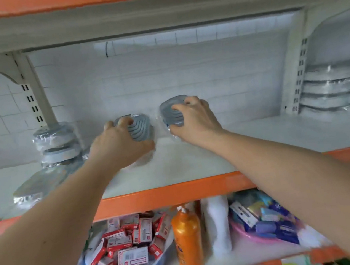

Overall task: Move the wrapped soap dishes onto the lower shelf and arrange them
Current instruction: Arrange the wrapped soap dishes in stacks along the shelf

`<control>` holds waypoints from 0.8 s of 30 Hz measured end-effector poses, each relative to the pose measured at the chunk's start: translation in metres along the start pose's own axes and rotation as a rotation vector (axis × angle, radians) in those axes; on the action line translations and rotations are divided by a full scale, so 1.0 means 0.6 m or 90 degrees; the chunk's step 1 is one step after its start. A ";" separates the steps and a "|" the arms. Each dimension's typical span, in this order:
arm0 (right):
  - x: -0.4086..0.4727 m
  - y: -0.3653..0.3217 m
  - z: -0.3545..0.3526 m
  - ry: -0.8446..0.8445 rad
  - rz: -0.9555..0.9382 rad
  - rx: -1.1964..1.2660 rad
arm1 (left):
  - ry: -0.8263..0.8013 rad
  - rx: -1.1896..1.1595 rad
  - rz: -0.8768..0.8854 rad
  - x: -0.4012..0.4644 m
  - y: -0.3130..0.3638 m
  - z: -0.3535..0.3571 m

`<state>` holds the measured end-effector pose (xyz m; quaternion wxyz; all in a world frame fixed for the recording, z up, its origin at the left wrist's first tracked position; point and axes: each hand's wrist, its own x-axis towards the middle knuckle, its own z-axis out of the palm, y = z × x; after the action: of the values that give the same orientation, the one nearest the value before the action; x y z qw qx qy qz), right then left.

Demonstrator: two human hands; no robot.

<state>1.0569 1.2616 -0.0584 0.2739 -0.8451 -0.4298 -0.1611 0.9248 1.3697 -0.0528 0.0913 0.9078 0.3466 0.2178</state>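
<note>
Both arms reach over the white shelf with the orange front edge. The left hand grips one wrapped grey soap dish, fingers curled over its ribbed face; the dish is tilted on edge (lower rim near the shelf, contact unclear through blur). The right hand holds a second wrapped soap dish just beside the first, also tilted. A stack of wrapped dishes stands at the left upright. On the shelf below sit a blue basin of red boxes and an orange pump bottle.
</note>
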 end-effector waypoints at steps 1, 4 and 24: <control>-0.024 0.031 -0.026 0.003 0.017 -0.006 | -0.005 -0.018 0.015 -0.013 0.040 0.012; -0.101 0.125 -0.100 0.011 0.083 -0.026 | -0.034 -0.054 0.071 -0.059 0.162 0.051; -0.323 0.643 -0.449 0.136 0.398 -0.201 | -0.166 -0.189 0.406 -0.121 0.821 0.255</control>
<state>1.2491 0.7907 -0.0672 0.2199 -0.9458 -0.0897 -0.2215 1.2373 0.9530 -0.0565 0.1927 0.9672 -0.0031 0.1656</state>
